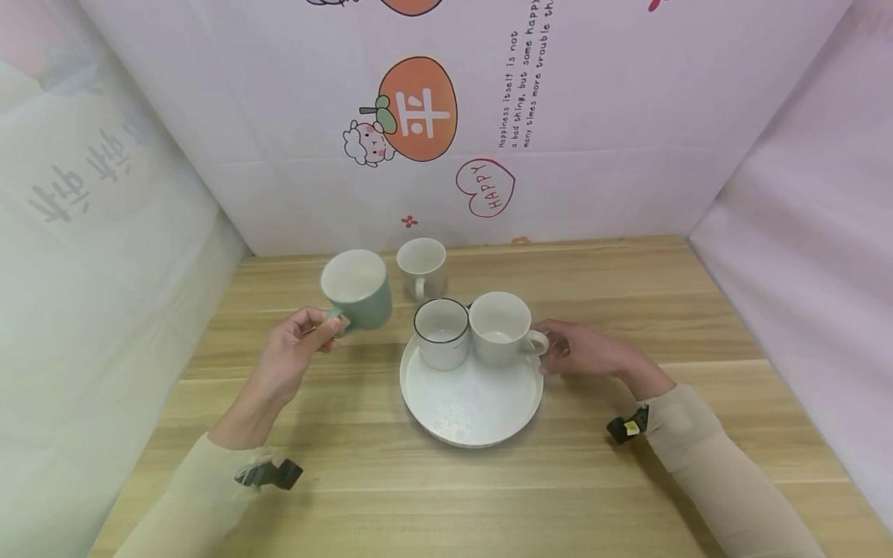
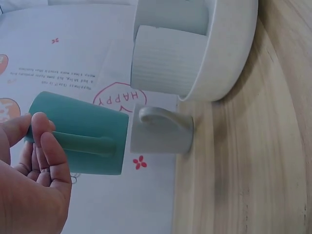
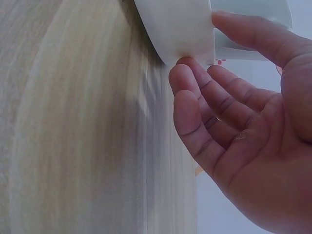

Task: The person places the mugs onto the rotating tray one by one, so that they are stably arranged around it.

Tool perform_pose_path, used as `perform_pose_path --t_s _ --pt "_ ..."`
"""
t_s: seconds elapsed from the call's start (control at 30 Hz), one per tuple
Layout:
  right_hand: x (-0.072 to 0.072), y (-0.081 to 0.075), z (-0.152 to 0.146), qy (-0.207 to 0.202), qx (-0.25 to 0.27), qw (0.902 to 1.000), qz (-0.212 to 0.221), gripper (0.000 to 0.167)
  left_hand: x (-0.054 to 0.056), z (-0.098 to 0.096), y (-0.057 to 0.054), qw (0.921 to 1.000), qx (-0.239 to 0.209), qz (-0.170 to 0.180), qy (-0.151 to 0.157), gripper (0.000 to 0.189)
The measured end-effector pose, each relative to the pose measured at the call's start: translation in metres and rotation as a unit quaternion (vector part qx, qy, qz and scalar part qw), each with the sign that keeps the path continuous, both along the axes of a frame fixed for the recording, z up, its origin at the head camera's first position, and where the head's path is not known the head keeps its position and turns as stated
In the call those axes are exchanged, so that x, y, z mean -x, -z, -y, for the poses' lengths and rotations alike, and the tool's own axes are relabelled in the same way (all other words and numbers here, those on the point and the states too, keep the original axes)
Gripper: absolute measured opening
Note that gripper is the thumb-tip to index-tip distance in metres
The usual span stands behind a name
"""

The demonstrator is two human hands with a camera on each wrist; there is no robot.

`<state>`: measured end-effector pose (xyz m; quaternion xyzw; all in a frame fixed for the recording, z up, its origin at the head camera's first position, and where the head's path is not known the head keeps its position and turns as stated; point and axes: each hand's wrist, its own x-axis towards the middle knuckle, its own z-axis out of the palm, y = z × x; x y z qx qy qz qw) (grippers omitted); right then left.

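on my feeds, the left hand (image 1: 289, 353) pinches the green mug (image 1: 373, 302) by its handle (image 2: 92, 143), holding it off the table (image 1: 349, 504), left of the tray (image 1: 474, 407) and near the small cup (image 1: 434, 283). the right hand (image 1: 582, 349) lightly grips the tray's rim, thumb over the edge, fingertips against the outer wall. the black-rimmed cup (image 1: 446, 355) and the big cup (image 1: 491, 349) stand side by side in the tray's far half. what worries me first is the green mug: caught only near the top of its handle, it could twist or slip if the fingers loosen, since its weight hangs to one side. swung right too low, i judge it could knock the small cup or the black-rimmed cup. a jerk on the rim could topple the pair in the tray, and the big cup's handle (image 1: 539, 342) juts close to the right hand, easy to snag. the left wrist view shows me the gap under the green mug, which the head view hides; the right wrist view shows how thumb and fingertips meet the tray, which i can't make out from the head.
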<state>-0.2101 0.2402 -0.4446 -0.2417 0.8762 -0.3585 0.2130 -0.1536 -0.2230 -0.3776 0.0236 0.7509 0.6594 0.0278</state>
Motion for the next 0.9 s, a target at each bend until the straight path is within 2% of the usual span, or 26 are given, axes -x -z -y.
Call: perform_pose_path --t_s 0.23,0.7,0.9 --pt "-0.001 0.0 0.0 0.002 0.003 1.0 -0.003 0.062 -0.007 -0.006 -0.01 0.9999 -0.009 -0.005 0.009 0.016" --pt "0.002 0.004 0.0 -0.001 0.006 1.0 0.005 0.061 -0.021 -0.016 -0.025 0.9988 0.033 -0.004 0.035 0.012" --pt "0.002 0.003 -0.001 -0.003 0.003 1.0 0.003 0.062 -0.025 -0.023 -0.027 0.998 0.04 -0.008 0.049 0.01"
